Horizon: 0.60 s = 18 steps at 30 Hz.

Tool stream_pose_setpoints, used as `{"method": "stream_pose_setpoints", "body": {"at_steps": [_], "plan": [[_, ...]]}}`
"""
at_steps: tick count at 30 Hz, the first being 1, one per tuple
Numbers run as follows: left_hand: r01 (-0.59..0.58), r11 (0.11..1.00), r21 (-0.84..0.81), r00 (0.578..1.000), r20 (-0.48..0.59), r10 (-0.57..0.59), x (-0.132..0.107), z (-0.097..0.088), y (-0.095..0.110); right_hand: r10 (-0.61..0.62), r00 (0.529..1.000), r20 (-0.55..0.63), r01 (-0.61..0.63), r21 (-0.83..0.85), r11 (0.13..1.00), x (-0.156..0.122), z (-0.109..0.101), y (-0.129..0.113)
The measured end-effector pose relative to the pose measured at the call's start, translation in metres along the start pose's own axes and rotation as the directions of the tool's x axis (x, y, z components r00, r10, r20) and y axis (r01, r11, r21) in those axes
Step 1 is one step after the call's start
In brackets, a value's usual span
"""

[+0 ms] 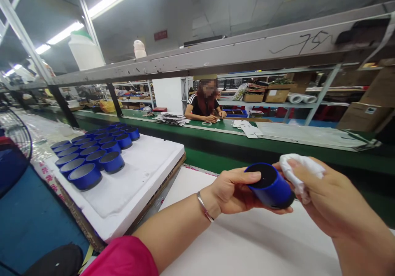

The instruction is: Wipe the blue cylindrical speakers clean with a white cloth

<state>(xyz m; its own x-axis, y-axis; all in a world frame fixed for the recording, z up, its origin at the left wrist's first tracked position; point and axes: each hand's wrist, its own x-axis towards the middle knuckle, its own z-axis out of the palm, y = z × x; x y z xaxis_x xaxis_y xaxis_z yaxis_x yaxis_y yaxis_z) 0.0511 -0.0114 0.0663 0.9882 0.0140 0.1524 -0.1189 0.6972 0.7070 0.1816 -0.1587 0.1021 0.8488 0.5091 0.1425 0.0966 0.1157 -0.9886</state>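
1. A white tabletop [234, 247] lies nearest, in a workshop; a white foam board [148, 160] stands past its left edge.
2. Above the tabletop's far edge, the left hand [231, 191] closes around one blue cylinder [274, 191], thumb on its top.
3. That piece is tilted, with a black disc on top, a glossy blue wall and a dark base rim.
4. The right hand [327, 193] pinches one white cloth [304, 171] beside the cylinder's right side.
5. About twenty similar cylinders [85, 178] crowd the foam board's left side, upright; the far ones overlap, preventing an exact count.
6. Beyond runs a green bench [197, 154], with one co-worker [200, 109] at its far edge between two groups of flat white pieces [247, 128].
7. A raised shelf [185, 64] crosses the view, bearing a white jug [86, 52] and a small bottle [140, 50].
8. Farthest, racks hold cartons [277, 95] and two white rolls [294, 98].
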Motion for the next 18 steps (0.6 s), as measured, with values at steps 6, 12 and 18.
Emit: {"method": "stream_pose_setpoints", "body": {"at_steps": [6, 12, 18], "plan": [[-0.109, 0.994, 0.015, 0.991, -0.072, 0.11, -0.004, -0.002, 0.005, -0.149, 0.974, 0.17, 0.163, -0.072, 0.984, -0.034, 0.01, -0.01], [-0.136, 0.98, 0.147, 0.99, -0.024, 0.141, -0.004, -0.006, 0.006, -0.352, 0.93, -0.106, 0.317, -0.256, 0.913, -0.053, 0.04, 0.003], [-0.164, 0.927, 0.336, 0.985, -0.003, 0.175, -0.006, -0.004, 0.008, -0.131, 0.976, -0.176, 0.102, -0.165, 0.981, -0.008, 0.017, 0.012]]}}
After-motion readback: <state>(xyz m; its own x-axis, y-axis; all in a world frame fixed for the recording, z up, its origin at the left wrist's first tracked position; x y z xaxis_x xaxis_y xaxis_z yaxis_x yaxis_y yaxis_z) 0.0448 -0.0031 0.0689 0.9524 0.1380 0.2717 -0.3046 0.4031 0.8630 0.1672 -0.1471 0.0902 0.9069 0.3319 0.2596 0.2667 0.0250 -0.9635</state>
